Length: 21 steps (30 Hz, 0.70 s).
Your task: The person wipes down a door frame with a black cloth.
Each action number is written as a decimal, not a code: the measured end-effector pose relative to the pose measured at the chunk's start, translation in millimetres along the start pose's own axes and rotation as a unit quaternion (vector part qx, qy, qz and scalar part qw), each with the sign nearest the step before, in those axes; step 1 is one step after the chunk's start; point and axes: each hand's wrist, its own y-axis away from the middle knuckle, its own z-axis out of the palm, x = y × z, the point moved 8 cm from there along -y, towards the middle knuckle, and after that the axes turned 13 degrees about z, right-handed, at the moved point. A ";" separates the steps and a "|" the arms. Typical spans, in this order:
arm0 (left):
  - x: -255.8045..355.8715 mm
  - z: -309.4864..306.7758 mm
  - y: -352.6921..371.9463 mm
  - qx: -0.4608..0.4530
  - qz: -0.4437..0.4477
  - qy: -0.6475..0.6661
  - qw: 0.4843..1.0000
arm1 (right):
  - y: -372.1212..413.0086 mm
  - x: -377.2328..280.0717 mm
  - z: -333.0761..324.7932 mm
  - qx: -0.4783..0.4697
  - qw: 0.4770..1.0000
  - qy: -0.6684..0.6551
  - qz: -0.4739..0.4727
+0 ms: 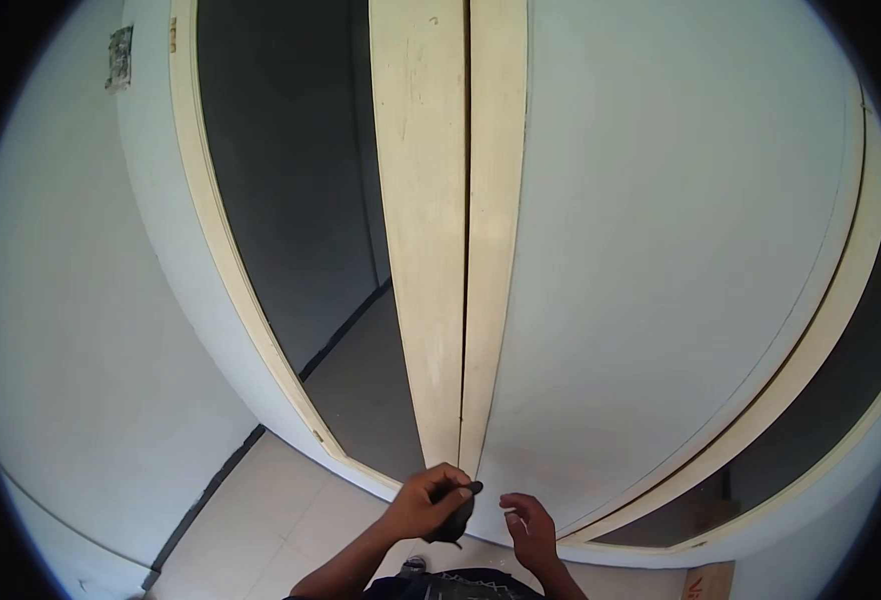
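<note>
your left hand (431, 505) pinching a black object (452, 527), exact kind unclear, low before the cream door frame (423, 250), your right hand (531, 530) just beside, fingers parted, loosely curled

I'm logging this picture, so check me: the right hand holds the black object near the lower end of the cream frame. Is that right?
Not quite: the head view shows the left hand, not the right hand, holding the black object near the lower end of the cream frame.
</note>
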 end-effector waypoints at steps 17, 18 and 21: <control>-66.8 -59.5 -26.5 -0.159 0.058 -0.163 0.972 | -25.8 73.4 127.8 0.008 0.994 -0.077 0.071; -79.3 -60.2 -25.7 -0.173 0.037 -0.139 0.974 | -25.4 78.5 128.6 0.009 0.993 -0.076 0.091; -98.6 -60.6 -31.0 -0.159 -0.014 -0.015 0.987 | -21.4 60.5 130.0 0.030 0.987 -0.119 0.104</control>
